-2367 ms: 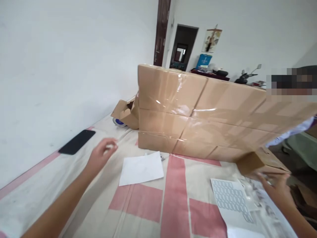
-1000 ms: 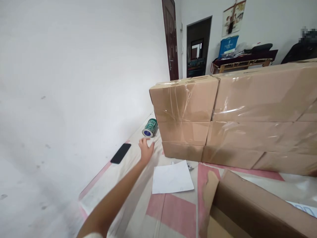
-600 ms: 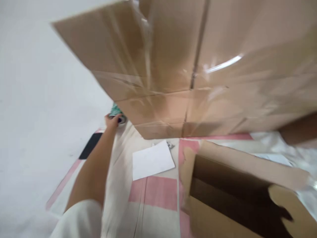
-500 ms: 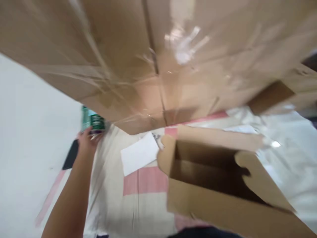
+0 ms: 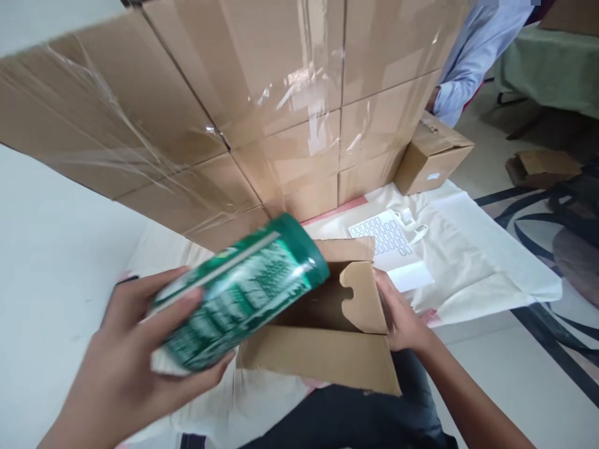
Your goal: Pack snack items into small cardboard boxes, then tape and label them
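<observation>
The left hand (image 5: 124,352) grips the left end of a green canister (image 5: 246,293), which tilts over an open cardboard box (image 5: 322,357); the right hand (image 5: 403,317) clasps the box's right end. Taped cartons (image 5: 281,75) stand stacked beyond.

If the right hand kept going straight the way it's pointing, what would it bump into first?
The open cardboard box: the right hand rests against its end. Past that, perhaps the stacked cartons, though depth is hard to judge from this one view.

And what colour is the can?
The can is green with pale markings; it shows best in the head view.
</observation>
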`<move>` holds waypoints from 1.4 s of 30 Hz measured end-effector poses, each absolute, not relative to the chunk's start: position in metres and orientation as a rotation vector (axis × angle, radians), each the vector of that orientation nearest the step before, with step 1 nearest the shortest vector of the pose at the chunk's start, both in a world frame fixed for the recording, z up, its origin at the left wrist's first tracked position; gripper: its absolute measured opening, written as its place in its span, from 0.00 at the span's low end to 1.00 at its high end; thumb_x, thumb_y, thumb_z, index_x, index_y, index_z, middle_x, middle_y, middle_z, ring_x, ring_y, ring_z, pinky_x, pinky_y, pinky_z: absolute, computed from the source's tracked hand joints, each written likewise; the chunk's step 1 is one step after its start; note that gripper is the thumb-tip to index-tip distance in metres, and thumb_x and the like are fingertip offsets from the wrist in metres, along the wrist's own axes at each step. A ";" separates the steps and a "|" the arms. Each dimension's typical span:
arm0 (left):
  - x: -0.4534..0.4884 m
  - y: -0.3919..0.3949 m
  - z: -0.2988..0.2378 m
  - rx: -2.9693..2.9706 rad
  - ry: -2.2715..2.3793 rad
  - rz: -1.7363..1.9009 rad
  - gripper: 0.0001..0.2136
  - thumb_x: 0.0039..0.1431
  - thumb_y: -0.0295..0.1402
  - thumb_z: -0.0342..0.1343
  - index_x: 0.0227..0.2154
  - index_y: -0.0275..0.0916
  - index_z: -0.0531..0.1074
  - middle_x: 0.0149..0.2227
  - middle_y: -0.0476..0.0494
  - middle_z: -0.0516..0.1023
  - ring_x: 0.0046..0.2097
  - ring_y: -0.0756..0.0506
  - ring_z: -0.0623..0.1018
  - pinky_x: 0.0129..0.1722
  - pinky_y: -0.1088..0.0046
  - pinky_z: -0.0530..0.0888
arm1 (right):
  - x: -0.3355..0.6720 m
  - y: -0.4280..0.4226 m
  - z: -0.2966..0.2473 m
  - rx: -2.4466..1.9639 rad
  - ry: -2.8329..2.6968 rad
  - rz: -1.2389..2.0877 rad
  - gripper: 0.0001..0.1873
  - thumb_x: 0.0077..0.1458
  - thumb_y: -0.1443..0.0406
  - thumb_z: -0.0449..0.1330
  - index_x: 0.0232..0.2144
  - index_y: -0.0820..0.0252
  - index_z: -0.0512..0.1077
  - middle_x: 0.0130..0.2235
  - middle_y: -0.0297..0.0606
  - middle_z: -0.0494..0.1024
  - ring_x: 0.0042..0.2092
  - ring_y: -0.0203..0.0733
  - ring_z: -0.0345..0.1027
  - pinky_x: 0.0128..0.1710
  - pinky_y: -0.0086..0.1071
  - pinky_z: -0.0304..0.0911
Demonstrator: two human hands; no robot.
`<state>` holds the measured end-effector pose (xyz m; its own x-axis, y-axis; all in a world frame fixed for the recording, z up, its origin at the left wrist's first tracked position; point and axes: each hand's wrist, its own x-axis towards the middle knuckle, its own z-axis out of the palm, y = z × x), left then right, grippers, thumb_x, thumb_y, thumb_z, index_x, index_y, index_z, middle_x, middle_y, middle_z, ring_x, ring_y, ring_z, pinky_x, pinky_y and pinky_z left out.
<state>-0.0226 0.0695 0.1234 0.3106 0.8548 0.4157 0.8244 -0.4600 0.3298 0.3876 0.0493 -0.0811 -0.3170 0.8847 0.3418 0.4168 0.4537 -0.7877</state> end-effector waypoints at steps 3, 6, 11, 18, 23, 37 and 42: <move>0.014 0.108 0.128 2.914 1.047 0.347 0.32 0.51 0.47 0.67 0.61 0.65 0.68 0.68 0.49 0.64 0.59 0.33 0.76 0.47 0.51 0.84 | 0.386 0.051 -0.078 -1.071 -1.885 0.747 0.65 0.44 0.49 0.71 0.74 0.51 0.40 0.72 0.51 0.51 0.72 0.69 0.48 0.68 0.60 0.53; 0.046 0.135 0.106 2.835 0.839 0.075 0.32 0.57 0.48 0.64 0.65 0.57 0.66 0.70 0.43 0.62 0.64 0.32 0.72 0.56 0.51 0.79 | 0.387 0.053 -0.075 -1.010 -1.849 0.717 0.66 0.43 0.47 0.71 0.74 0.53 0.40 0.71 0.53 0.53 0.71 0.68 0.49 0.69 0.59 0.51; 0.061 0.134 0.068 2.774 0.920 0.041 0.17 0.70 0.37 0.53 0.59 0.57 0.74 0.60 0.50 0.77 0.72 0.36 0.60 0.68 0.46 0.64 | 0.387 0.053 -0.080 -0.971 -1.860 0.703 0.69 0.39 0.47 0.73 0.73 0.52 0.41 0.70 0.53 0.51 0.71 0.69 0.48 0.69 0.60 0.51; 0.028 0.115 0.059 2.808 1.337 0.488 0.15 0.70 0.38 0.52 0.56 0.51 0.74 0.63 0.44 0.72 0.67 0.36 0.66 0.66 0.47 0.65 | 0.396 0.052 -0.060 -0.859 -1.757 0.510 0.47 0.59 0.37 0.52 0.74 0.40 0.43 0.72 0.44 0.46 0.71 0.66 0.46 0.66 0.63 0.54; 0.024 0.095 0.032 2.552 1.443 0.668 0.17 0.73 0.37 0.44 0.55 0.48 0.75 0.66 0.41 0.67 0.66 0.38 0.67 0.63 0.52 0.70 | 0.407 0.069 0.025 -0.919 -2.281 0.313 0.23 0.71 0.51 0.47 0.53 0.50 0.77 0.51 0.45 0.76 0.47 0.52 0.67 0.51 0.51 0.61; 0.052 0.107 0.026 2.750 1.083 0.347 0.24 0.52 0.54 0.65 0.52 0.58 0.78 0.51 0.49 0.84 0.52 0.35 0.82 0.69 0.45 0.60 | 0.343 0.096 0.072 -1.293 -3.063 -0.048 0.44 0.61 0.38 0.53 0.69 0.57 0.63 0.44 0.53 0.81 0.34 0.52 0.73 0.30 0.38 0.59; 0.043 0.098 0.025 2.763 1.147 0.358 0.19 0.59 0.53 0.61 0.51 0.56 0.78 0.52 0.50 0.83 0.54 0.37 0.81 0.64 0.52 0.66 | 0.344 0.090 0.110 -1.142 -2.966 0.064 0.37 0.59 0.56 0.60 0.69 0.55 0.62 0.53 0.51 0.74 0.33 0.44 0.72 0.32 0.37 0.63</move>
<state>0.0431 0.0977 0.0253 0.6832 0.7106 0.1680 0.6800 -0.7030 0.2081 0.3442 0.0900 0.1095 -0.7415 0.6691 -0.0494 0.6706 0.7414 -0.0244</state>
